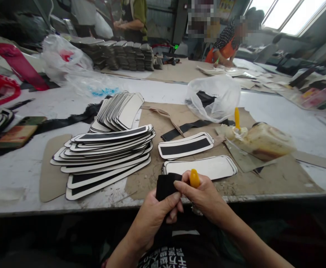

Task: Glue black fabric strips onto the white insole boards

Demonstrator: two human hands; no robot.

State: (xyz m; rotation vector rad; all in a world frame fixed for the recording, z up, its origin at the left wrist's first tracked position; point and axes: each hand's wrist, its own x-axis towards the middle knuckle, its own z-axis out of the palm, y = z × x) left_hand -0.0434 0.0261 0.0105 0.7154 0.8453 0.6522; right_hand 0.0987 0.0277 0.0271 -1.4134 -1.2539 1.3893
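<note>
Just over the table's front edge, my left hand (159, 208) is closed around black fabric strips (165, 186), which look folded or stacked. The thumb and fingertips of my right hand (206, 193) pinch the strips' upper right side. A yellow-handled tool (194, 178) is also gripped in my right hand; its working end is mostly hidden below the palm. Right behind my hands lies a small stack of curved white panels (204, 166). Beyond it, another small stack (187, 146) has a black strip on its top panel.
Many curved panels with black strips (109, 160) fan out at left, with plain white panels (129, 109) behind. At right, a glue-stained plastic container (271, 139) has a yellow handle (237, 118) beside it. A clear bag (221, 96) holds black material. Two people work across the table.
</note>
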